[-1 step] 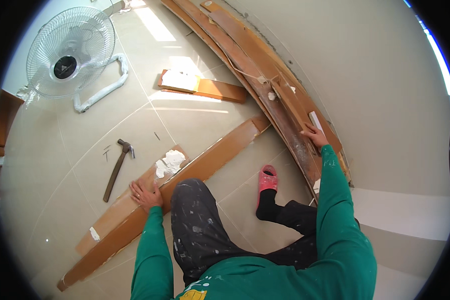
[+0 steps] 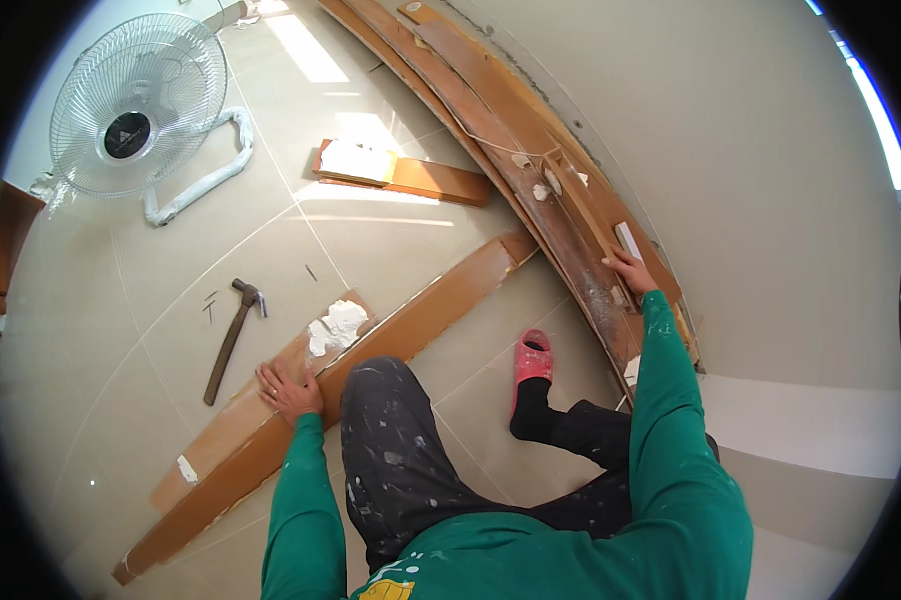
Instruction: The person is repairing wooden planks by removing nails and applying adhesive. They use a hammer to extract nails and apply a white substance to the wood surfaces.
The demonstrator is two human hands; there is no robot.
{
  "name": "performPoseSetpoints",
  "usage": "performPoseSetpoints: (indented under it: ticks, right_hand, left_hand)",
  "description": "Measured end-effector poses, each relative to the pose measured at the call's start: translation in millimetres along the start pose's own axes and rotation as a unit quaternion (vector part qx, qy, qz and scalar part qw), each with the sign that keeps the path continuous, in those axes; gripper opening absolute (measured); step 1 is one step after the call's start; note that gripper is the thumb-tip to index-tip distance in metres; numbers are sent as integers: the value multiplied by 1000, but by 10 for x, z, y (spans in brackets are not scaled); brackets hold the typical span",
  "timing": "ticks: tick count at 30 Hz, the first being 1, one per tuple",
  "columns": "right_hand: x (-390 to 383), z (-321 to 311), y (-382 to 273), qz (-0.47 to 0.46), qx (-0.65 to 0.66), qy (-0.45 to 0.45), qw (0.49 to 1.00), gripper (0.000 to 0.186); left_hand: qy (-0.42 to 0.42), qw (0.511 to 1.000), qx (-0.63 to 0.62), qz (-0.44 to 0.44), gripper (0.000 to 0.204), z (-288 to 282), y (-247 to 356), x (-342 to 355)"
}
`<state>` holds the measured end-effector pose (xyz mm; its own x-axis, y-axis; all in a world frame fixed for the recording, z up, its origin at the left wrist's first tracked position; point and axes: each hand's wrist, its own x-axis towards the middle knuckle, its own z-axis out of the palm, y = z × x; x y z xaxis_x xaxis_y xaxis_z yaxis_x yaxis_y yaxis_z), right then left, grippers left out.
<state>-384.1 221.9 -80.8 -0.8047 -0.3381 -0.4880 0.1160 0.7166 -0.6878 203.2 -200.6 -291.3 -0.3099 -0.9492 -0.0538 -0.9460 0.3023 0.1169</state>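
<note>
My left hand (image 2: pixel 290 392) lies with its fingers spread on a short brown wooden board (image 2: pixel 210 435). That board rests along a longer wooden plank (image 2: pixel 440 305) on the floor, and a patch of white plaster (image 2: pixel 338 325) sticks to its upper end. Over on the right, my right hand (image 2: pixel 628 274) grips the near end of a narrow wooden strip (image 2: pixel 582 212), fingers hooked over its edge. Beneath the strip are stacked long wooden boards (image 2: pixel 480 125) against the wall, dusty and flecked with white. A small white block (image 2: pixel 626 242) sits beside my right hand.
A claw hammer (image 2: pixel 232 340) lies on the tiles left of the short board, with several nails (image 2: pixel 209 304) near it. Farther off are a fan (image 2: pixel 130 110) and a plaster-topped wood piece (image 2: pixel 440 182). My foot in a pink slipper (image 2: pixel 533 360) stands between plank and stack.
The narrow strip in my right hand has tilted slightly, showing a bit more of its far end. My left hand stays on the short board.
</note>
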Motion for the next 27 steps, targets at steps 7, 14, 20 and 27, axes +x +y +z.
performPoseSetpoints:
  ticks: [7, 14, 20, 27]
  right_hand:
    - [-69, 215, -136, 63, 267, -56, 960, 63]
    - [11, 829, -563, 38, 347, -234, 908, 64]
    - [55, 1605, -1127, -57, 235, -182, 953, 70]
    - [584, 2511, -1622, -355, -245, 6, 902, 76]
  left_hand:
    - [-10, 1000, -18, -3, 77, -40, 93, 88]
    - [-13, 1000, -9, -5, 77, 45, 16, 68]
    - [15, 1000, -15, -4, 77, 66, -39, 68]
    - [1, 999, -51, -7, 76, -69, 60, 95]
